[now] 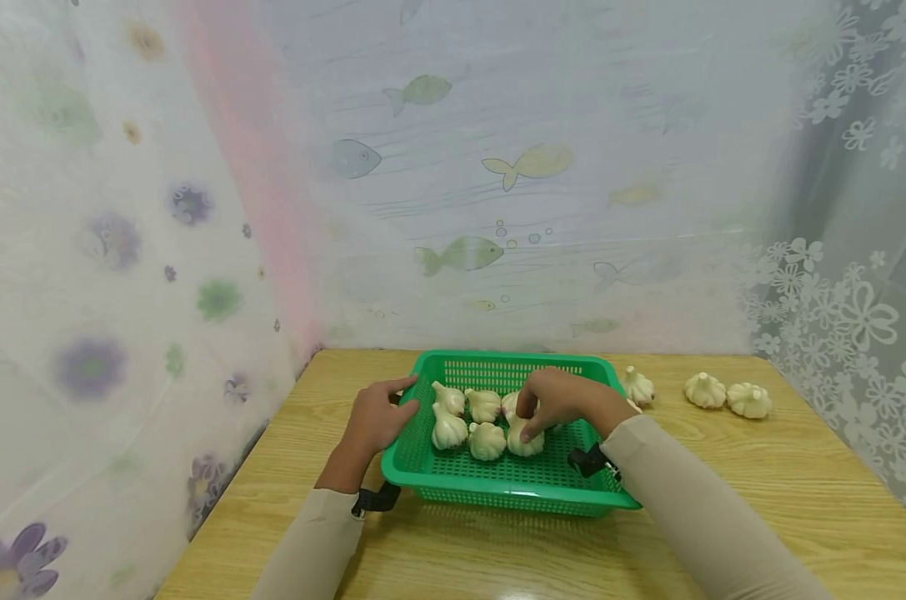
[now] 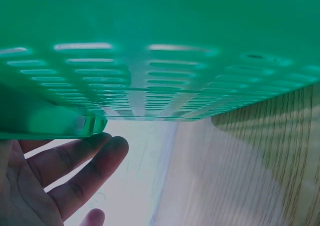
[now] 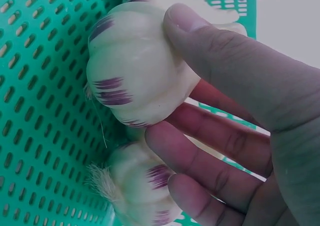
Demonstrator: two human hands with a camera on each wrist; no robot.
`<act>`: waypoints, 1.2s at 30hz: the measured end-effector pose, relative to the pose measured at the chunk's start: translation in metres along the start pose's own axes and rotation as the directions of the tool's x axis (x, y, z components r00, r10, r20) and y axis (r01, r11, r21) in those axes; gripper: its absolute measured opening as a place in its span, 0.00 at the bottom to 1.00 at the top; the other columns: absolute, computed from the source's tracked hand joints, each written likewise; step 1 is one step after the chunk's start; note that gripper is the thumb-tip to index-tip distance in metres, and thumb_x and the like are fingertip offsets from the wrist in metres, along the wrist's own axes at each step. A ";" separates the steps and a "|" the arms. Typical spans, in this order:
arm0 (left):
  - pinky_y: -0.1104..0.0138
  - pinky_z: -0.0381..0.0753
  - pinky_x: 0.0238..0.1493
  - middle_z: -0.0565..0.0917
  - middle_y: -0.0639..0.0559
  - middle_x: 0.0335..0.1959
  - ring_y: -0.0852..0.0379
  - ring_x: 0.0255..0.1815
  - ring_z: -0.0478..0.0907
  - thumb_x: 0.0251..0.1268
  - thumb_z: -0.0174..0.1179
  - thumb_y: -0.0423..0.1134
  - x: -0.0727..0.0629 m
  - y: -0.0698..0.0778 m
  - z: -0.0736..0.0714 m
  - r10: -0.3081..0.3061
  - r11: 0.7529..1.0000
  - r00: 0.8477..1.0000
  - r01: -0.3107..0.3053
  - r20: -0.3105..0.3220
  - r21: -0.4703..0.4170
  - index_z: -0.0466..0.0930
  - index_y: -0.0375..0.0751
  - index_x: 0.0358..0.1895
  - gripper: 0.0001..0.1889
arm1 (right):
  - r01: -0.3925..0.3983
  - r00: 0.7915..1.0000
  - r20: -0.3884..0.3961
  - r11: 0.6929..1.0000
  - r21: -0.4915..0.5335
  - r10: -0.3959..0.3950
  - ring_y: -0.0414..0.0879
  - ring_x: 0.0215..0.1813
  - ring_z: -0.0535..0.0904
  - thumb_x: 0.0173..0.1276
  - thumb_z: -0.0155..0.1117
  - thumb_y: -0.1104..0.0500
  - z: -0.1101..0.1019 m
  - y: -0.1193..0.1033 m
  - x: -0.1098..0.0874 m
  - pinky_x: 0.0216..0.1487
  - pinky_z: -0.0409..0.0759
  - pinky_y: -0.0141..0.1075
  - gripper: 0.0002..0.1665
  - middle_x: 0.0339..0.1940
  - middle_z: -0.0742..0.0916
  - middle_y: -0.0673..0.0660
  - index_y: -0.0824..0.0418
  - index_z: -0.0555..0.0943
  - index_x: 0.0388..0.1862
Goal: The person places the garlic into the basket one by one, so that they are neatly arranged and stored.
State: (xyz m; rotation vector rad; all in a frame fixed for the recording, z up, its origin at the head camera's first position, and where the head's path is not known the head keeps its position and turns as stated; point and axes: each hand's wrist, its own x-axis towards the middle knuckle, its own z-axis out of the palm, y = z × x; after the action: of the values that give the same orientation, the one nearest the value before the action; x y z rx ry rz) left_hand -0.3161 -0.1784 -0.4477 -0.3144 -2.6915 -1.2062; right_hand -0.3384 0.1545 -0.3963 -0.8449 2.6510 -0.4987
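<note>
In the head view a green plastic basket (image 1: 508, 492) with slotted sides stands on the table and holds several garlic bulbs (image 1: 486, 441). Inside it, my right hand (image 1: 561, 398) pinches a garlic bulb (image 3: 135, 65) between thumb and fingers, at the right end of the front row. Purple streaks mark that bulb in the right wrist view. A second bulb (image 3: 142, 186) with a tuft of roots lies close by the lower fingers. My left hand (image 1: 373, 421) rests at the basket's left rim, its thumb over the edge. The left wrist view shows loosely straight fingers (image 2: 82, 186) below the rim.
Outside the basket's right side lies a garlic bulb (image 1: 638, 387), another partly hidden behind the right wrist. Farther right on the wooden table (image 1: 798, 492) sit two more bulbs (image 1: 704, 390). A fish-printed sheet (image 1: 528, 217) hangs behind the table, a flowered one (image 1: 122, 333) at left.
</note>
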 end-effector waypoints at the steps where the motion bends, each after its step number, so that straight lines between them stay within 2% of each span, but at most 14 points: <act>1: 0.62 0.72 0.20 0.89 0.40 0.46 0.54 0.20 0.77 0.70 0.59 0.44 0.000 0.000 0.000 -0.004 1.000 1.000 0.004 0.001 0.003 0.79 0.53 0.71 0.26 | 0.000 1.000 0.001 1.000 0.001 0.000 0.41 0.48 0.85 0.57 0.82 0.46 0.000 0.000 0.000 0.50 0.85 0.44 0.14 0.45 0.90 0.44 0.45 0.92 0.42; 4: 0.63 0.71 0.19 0.89 0.41 0.43 0.53 0.14 0.72 0.69 0.59 0.44 0.000 0.000 0.000 -0.014 1.000 1.000 0.014 -0.001 0.010 0.79 0.55 0.71 0.26 | 0.002 1.000 0.007 1.000 0.000 -0.002 0.39 0.44 0.85 0.58 0.82 0.46 0.000 0.000 0.001 0.47 0.85 0.41 0.12 0.42 0.90 0.43 0.44 0.92 0.40; 6: 0.63 0.71 0.19 0.88 0.42 0.41 0.54 0.14 0.72 0.69 0.59 0.44 0.000 0.000 0.000 -0.018 1.000 1.000 0.018 -0.001 0.012 0.79 0.56 0.71 0.26 | 0.004 1.000 0.009 1.000 -0.002 -0.004 0.38 0.42 0.84 0.58 0.82 0.46 -0.001 0.000 0.002 0.45 0.85 0.40 0.10 0.40 0.90 0.42 0.43 0.92 0.39; 9: 0.63 0.72 0.20 0.89 0.43 0.48 0.54 0.15 0.74 0.69 0.59 0.44 0.001 0.000 0.000 -0.018 1.000 1.000 0.018 -0.004 0.009 0.79 0.55 0.71 0.26 | -0.004 1.000 0.006 1.000 -0.001 0.004 0.36 0.42 0.84 0.58 0.82 0.46 -0.001 0.000 0.002 0.45 0.85 0.40 0.10 0.39 0.90 0.42 0.42 0.92 0.38; 12: 0.63 0.73 0.20 0.89 0.41 0.51 0.54 0.17 0.76 0.70 0.59 0.44 0.001 0.000 0.000 -0.016 1.000 1.000 0.016 -0.005 0.005 0.79 0.55 0.71 0.26 | -0.008 1.000 -0.002 1.000 0.001 0.008 0.36 0.42 0.84 0.58 0.82 0.45 -0.002 0.000 0.003 0.46 0.84 0.40 0.11 0.40 0.90 0.42 0.43 0.92 0.40; 14: 0.63 0.73 0.20 0.88 0.41 0.54 0.54 0.17 0.76 0.70 0.59 0.44 0.002 0.000 0.000 -0.014 1.000 1.000 0.014 -0.006 0.005 0.79 0.55 0.71 0.26 | 0.000 1.000 -0.011 1.000 0.002 0.000 0.37 0.42 0.84 0.58 0.82 0.45 -0.003 0.000 0.001 0.46 0.85 0.40 0.13 0.41 0.90 0.43 0.45 0.92 0.41; 18: 0.63 0.72 0.20 0.88 0.40 0.55 0.55 0.16 0.75 0.70 0.59 0.45 0.002 0.001 0.000 -0.011 1.000 1.000 0.011 -0.007 0.007 0.79 0.55 0.71 0.26 | 0.021 0.999 -0.031 1.000 -0.002 -0.021 0.37 0.41 0.84 0.61 0.80 0.46 -0.007 0.000 -0.004 0.44 0.85 0.39 0.16 0.40 0.90 0.43 0.51 0.92 0.44; 24: 0.63 0.70 0.19 0.87 0.40 0.56 0.53 0.12 0.70 0.70 0.59 0.45 0.001 0.002 0.000 -0.011 1.000 1.000 0.011 0.004 0.005 0.79 0.54 0.71 0.26 | 0.043 0.994 -0.100 0.999 0.020 -0.041 0.38 0.38 0.84 0.66 0.76 0.48 -0.014 0.003 -0.015 0.42 0.84 0.39 0.11 0.38 0.90 0.43 0.52 0.92 0.43; 29: 0.62 0.71 0.18 0.87 0.40 0.57 0.53 0.12 0.71 0.70 0.60 0.44 0.002 0.001 0.000 -0.012 1.000 1.000 0.012 0.004 -0.004 0.79 0.55 0.71 0.26 | 0.071 0.982 -0.170 0.997 -0.044 -0.077 0.39 0.33 0.80 0.68 0.74 0.47 -0.020 0.014 -0.021 0.36 0.80 0.38 0.08 0.33 0.87 0.43 0.48 0.91 0.40; 36: 0.63 0.69 0.17 0.87 0.40 0.58 0.55 0.11 0.68 0.69 0.59 0.44 0.002 0.000 0.001 -0.011 1.000 1.000 0.011 -0.004 0.011 0.79 0.55 0.71 0.26 | 0.055 0.958 -0.276 0.995 -0.080 -0.075 0.44 0.43 0.81 0.70 0.71 0.46 -0.031 0.027 -0.034 0.45 0.81 0.44 0.08 0.41 0.87 0.45 0.46 0.91 0.41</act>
State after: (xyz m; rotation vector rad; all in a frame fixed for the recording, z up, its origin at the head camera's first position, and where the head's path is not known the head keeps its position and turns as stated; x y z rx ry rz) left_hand -0.3178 -0.1777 -0.4480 -0.2959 -2.6987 -1.1925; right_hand -0.3371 0.2023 -0.3737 -0.9476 2.9205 -0.5811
